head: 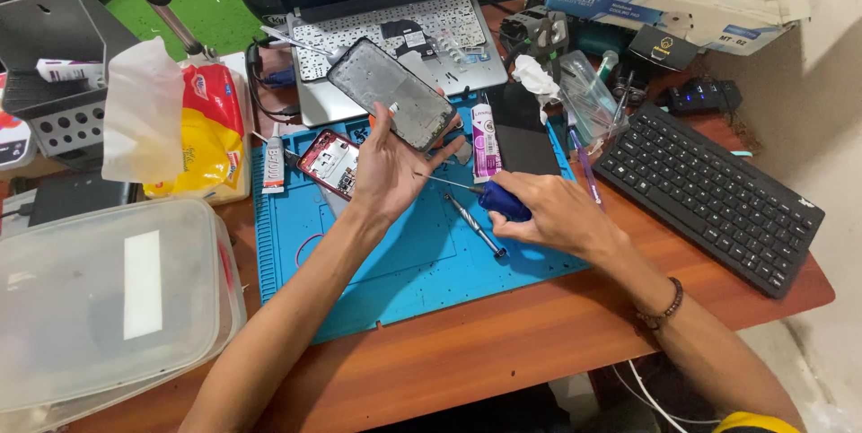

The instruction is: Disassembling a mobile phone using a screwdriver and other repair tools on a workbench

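My left hand (388, 168) holds a phone screen panel (391, 92) up over the blue work mat (377, 280), tilted, its grey inner side facing me. My right hand (552, 213) grips a blue-handled screwdriver (498, 200) whose thin shaft points left toward my left palm. A second metal screwdriver (474, 225) lies on the mat just under my right hand. An opened red-framed phone body (329, 162) rests on the mat to the left of my left hand.
A laptop (386, 20) stands at the back, and a black keyboard (709, 195) lies to the right. A clear plastic box (108, 298) is at the left, with a yellow and red packet (208, 132) behind it. A glue tube (273, 166) and a white tube (485, 141) lie on the mat.
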